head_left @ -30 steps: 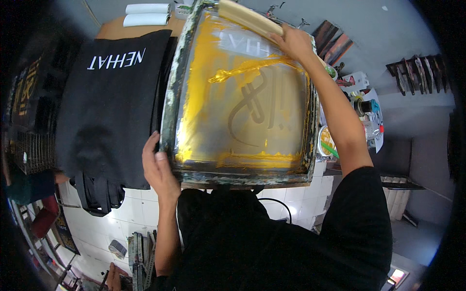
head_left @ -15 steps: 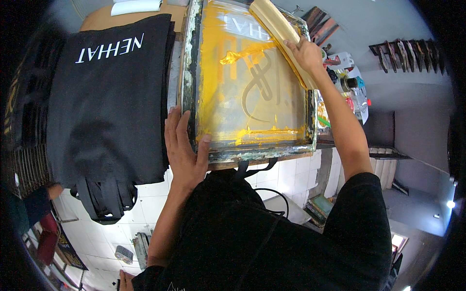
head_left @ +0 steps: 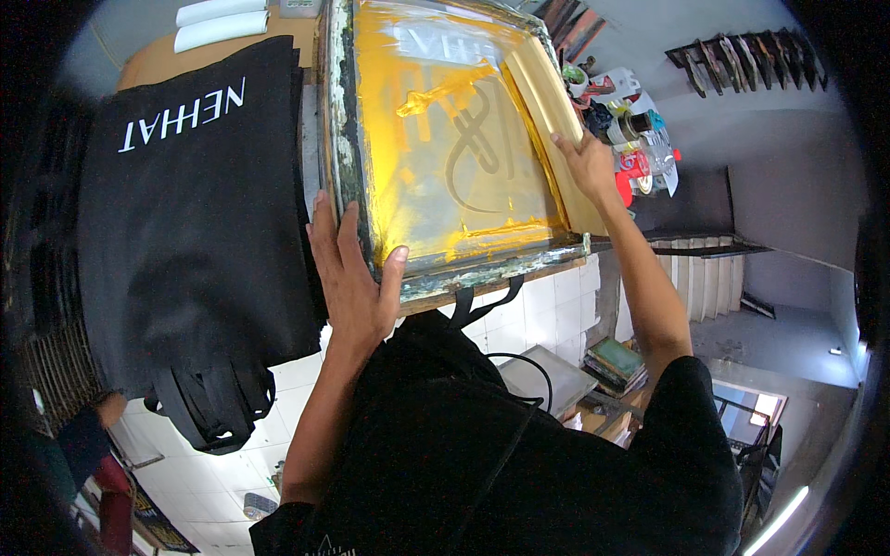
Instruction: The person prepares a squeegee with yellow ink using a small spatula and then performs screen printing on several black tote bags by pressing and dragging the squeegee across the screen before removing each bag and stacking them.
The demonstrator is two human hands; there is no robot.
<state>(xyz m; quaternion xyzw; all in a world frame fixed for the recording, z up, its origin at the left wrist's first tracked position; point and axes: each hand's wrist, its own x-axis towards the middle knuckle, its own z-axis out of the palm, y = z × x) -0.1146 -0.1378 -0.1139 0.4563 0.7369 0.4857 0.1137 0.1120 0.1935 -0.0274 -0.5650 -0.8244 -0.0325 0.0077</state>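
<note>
At near-left corner of screen-printing frame (head_left: 445, 157): left hand (head_left: 350, 278) clamped on frame edge, palm flat against outer side, fingers pointing up along left rail, thumb hooked over near rail onto smeared wood. Holding frame, fingers extended, not curled. On right rail: right hand (head_left: 588, 162) gripping wooden squeegee (head_left: 549, 120), fingers wrapped over its top edge, thumb side toward mesh; squeegee lying lengthwise along right inner edge of frame, blade against mesh, tilted slightly. Frame itself sitting flat on work surface, centre top of view, mesh coated yellow-orange with ink, thicker ink ridge along near edge and a blob toward far middle; pale stencil design visible through mesh, curved symbol plus lettering at far end. Rails crusted with dried greenish-grey residue. Black strap (head_left: 482, 296) hanging out from under near rail, touching black shirt of wearer. Just beside frame on left, touching or slightly under it: stack of black tote bags (head_left: 195, 222), top one with white printed lettering, handles (head_left: 218, 408) dangling off near edge. Far left corner: two white rolled pieces (head_left: 218, 23) on brown tabletop (head_left: 158, 60). Right of frame, near right hand: cluster of ink pots and tape rolls (head_left: 630, 130), colours mixed, details too small. Below: white tiled floor (head_left: 306, 371), stacked books (head_left: 614, 363).
</note>
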